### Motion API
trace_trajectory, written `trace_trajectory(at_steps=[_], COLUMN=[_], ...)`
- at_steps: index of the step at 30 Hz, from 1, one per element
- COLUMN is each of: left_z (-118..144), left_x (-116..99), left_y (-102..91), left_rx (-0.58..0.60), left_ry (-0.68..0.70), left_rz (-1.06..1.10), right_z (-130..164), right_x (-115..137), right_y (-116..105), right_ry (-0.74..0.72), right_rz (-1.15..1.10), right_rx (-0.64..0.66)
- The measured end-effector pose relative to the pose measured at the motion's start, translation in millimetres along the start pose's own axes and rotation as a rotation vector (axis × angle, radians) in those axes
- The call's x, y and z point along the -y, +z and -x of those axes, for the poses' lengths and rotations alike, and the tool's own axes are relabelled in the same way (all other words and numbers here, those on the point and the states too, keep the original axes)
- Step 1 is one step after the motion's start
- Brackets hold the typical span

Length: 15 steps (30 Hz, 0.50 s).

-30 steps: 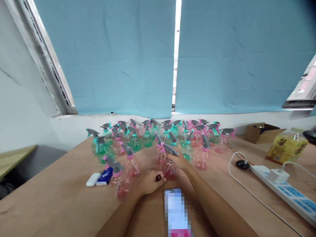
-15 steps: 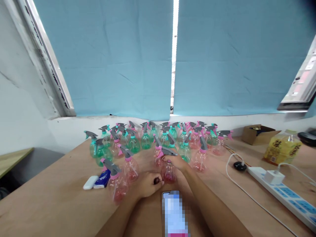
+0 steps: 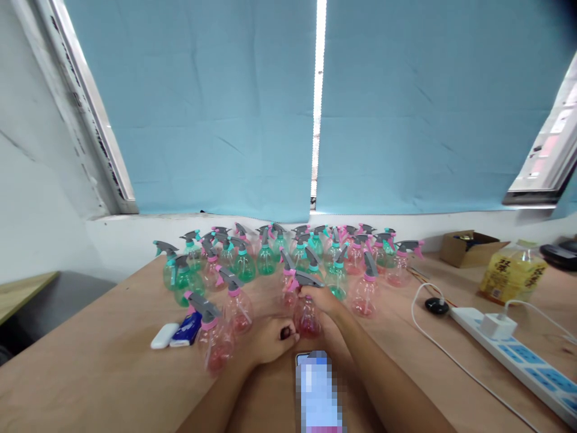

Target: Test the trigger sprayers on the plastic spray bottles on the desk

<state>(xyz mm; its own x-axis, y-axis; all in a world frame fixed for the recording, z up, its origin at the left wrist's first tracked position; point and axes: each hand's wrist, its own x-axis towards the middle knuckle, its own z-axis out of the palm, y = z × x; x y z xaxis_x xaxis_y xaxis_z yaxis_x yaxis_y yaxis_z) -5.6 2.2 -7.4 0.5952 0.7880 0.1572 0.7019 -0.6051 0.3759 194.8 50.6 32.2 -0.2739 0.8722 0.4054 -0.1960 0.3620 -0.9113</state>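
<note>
you have two hands in view, your left hand (image 3: pixel 269 340) and your right hand (image 3: pixel 325 302). the spray bottles are too crowded at the back for an exact count: roughly two dozen, pink ones like the one by your left wrist (image 3: pixel 215 337) mixed with green ones like the one at the far left (image 3: pixel 184 278). beyond them you can count one white case (image 3: pixel 164 335), one blue packet (image 3: pixel 186 328), one phone (image 3: pixel 319 391), one power strip (image 3: pixel 518 355) with one white plug (image 3: pixel 496 325) in it, one black puck on a cable (image 3: pixel 436 306), one cardboard box (image 3: pixel 473 247), and one yellow oil jug (image 3: pixel 512 273).
</note>
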Motion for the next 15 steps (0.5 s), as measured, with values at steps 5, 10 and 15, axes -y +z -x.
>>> trace_trajectory(at_steps=[5, 10, 15], left_z=[0.3, -0.3, 0.0], left_x=[0.6, -0.2, -1.5], left_y=[0.8, 0.8, 0.2], left_rx=[0.002, -0.002, 0.016], left_ry=[-0.001, 0.003, -0.015], left_rz=[-0.010, -0.015, -0.012], right_z=[1.0, 1.1, 1.6], right_x=[7.0, 4.8, -2.0], right_y=[1.2, 3.9, 5.5], right_ry=[-0.027, 0.009, 0.062], right_rz=[0.013, -0.032, -0.032], right_rx=[0.029, 0.000, -0.089])
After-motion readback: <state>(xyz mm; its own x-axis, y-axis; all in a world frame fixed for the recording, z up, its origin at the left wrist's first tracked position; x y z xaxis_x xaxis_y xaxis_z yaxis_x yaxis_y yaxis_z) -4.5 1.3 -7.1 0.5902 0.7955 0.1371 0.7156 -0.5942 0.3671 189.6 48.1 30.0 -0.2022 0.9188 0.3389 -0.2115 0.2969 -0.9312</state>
